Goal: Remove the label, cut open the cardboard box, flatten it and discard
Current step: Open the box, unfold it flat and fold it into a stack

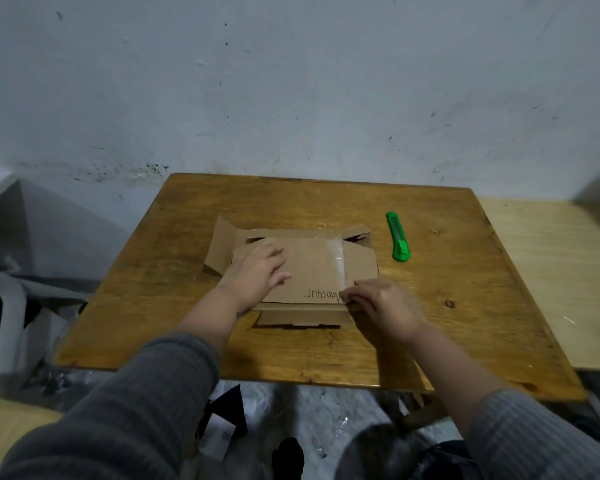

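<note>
A brown cardboard box (312, 268) lies flattened in the middle of the wooden table (174, 327), its flaps spread out at the left and far edges. Clear tape (338, 263) runs down its top face, beside handwritten black letters. My left hand (257, 273) rests palm down on the left part of the cardboard, fingers spread. At the box's near right edge, my right hand (378, 303) has its fingertips pinched on the lower end of the tape strip. A green utility knife (398, 241) lies on the table to the right of the box, untouched.
A grey wall stands directly behind the table. A paler wooden surface (551, 271) adjoins the table on the right. A white plastic chair (7, 299) stands at the left. Scraps and dark objects litter the floor (291, 427) below the near table edge.
</note>
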